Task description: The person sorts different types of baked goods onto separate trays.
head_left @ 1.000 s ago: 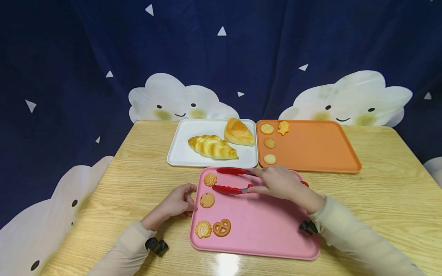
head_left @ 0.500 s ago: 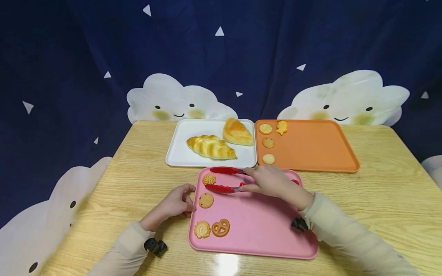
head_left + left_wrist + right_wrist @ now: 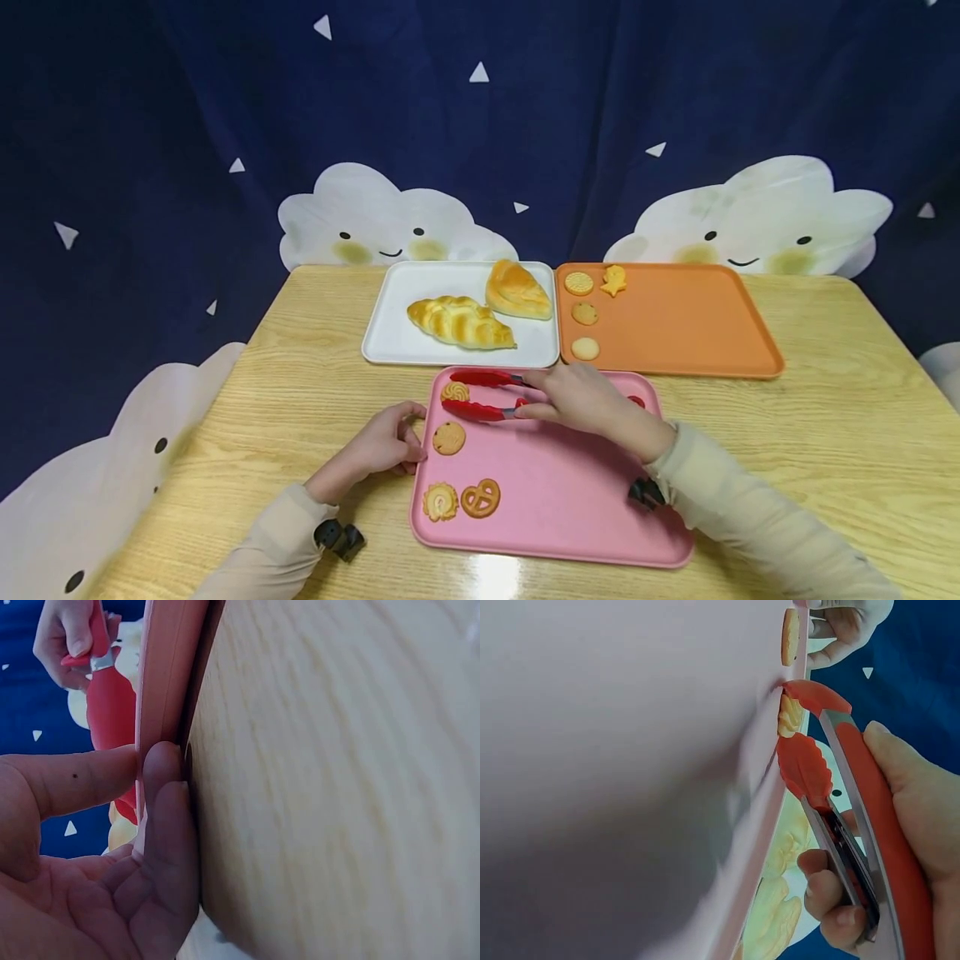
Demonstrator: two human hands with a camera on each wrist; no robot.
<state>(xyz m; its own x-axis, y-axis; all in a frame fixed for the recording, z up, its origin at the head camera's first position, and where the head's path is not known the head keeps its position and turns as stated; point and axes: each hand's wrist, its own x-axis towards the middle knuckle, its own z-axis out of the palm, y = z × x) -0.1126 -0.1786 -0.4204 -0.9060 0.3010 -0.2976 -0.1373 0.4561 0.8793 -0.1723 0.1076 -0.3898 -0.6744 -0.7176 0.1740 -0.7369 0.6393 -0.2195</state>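
Observation:
My right hand [image 3: 581, 402] grips red tongs [image 3: 476, 411] over the upper left of the pink tray [image 3: 570, 500]. The tong tips are spread, one on each side of a round swirl cookie [image 3: 455, 391]; the right wrist view shows this cookie [image 3: 789, 716] between the two red tips. At the tray's left edge my left hand [image 3: 386, 437] pinches the rim, thumb on one side and fingers on the other in the left wrist view. Below the swirl cookie lie a chocolate chip cookie [image 3: 448, 438], a scalloped cookie [image 3: 440, 502] and a pretzel [image 3: 480, 498].
Behind the pink tray stands a white tray [image 3: 390, 333] with a braided bread [image 3: 457, 322] and a wedge-shaped bread [image 3: 517, 290]. Beside it, an orange tray [image 3: 690, 321] bears several small cookies along its left side. A dark blue curtain [image 3: 540, 125] hangs behind the wooden table [image 3: 322, 333].
My right hand has moved slightly left with the tongs, bringing the spread tips from the swirl cookie's right side to around it. My left hand has kept its hold on the tray rim.

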